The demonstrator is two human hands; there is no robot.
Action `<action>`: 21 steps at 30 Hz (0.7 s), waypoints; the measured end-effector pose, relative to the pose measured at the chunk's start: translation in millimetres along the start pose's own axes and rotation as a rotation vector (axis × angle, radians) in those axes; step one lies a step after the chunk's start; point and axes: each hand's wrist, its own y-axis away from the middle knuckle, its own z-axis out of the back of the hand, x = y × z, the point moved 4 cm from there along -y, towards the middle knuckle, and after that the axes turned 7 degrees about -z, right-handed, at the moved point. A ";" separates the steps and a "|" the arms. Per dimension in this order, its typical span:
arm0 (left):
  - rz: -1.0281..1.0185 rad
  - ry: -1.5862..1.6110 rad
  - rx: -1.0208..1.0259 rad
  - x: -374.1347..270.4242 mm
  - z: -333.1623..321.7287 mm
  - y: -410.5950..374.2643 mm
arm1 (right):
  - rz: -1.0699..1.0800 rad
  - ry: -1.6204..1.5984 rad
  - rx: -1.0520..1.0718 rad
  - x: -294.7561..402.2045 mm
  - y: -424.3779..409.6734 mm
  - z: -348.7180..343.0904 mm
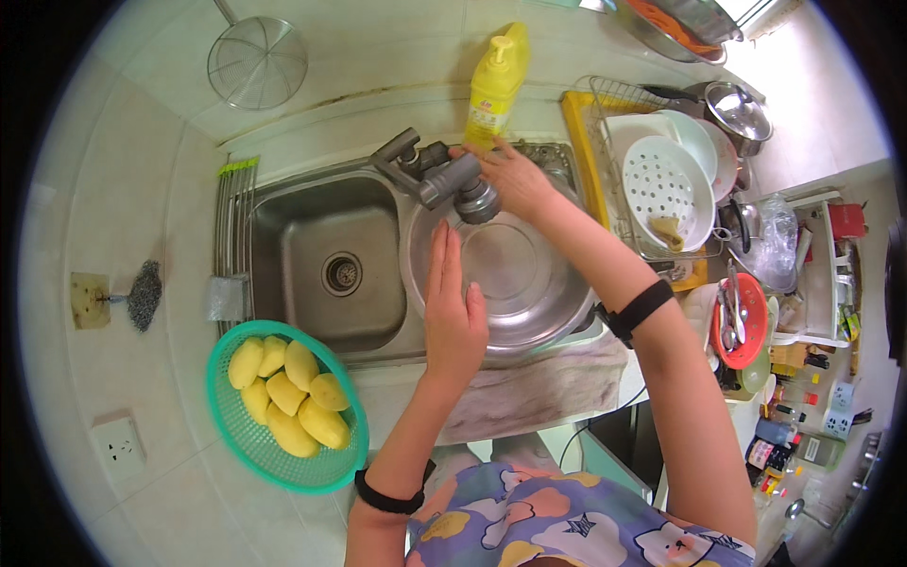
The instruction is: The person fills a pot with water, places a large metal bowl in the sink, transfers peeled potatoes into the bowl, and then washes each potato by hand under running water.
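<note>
My left hand (455,312) hangs over the near left part of a large stainless-steel basin (538,315), fingers straight and side by side, thumb apart, holding nothing. The basin rests over the right bowl of a double sink and has no food in it. Over its far rim, my right hand (521,181) is at the grey faucet (453,177). Some of its fingers are hidden behind the faucet body, so its grip there is unclear. Just beyond the fingertips stands a yellow pump bottle (489,99). The left sink bowl (305,283) shows its drain strainer (342,273).
A green plastic basket (220,418) holds several peeled potatoes (287,393) at the left. A rolled drying rack (234,234) lies along the sink's left edge. To the right, a wire dish rack (602,92) carries a white colander (666,184). A cloth (538,390) covers the front counter edge.
</note>
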 end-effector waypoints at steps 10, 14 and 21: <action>0.201 -0.094 -0.035 38.9 58.7 82.6 | -0.097 -0.150 0.144 -26.4 -1.5 -15.7; 0.265 -0.209 -0.107 52.0 111.0 121.2 | -0.310 -0.638 0.033 -38.2 33.1 -7.8; 0.373 -0.465 -0.216 99.5 198.4 182.6 | -0.489 -1.380 0.092 106.0 132.1 58.1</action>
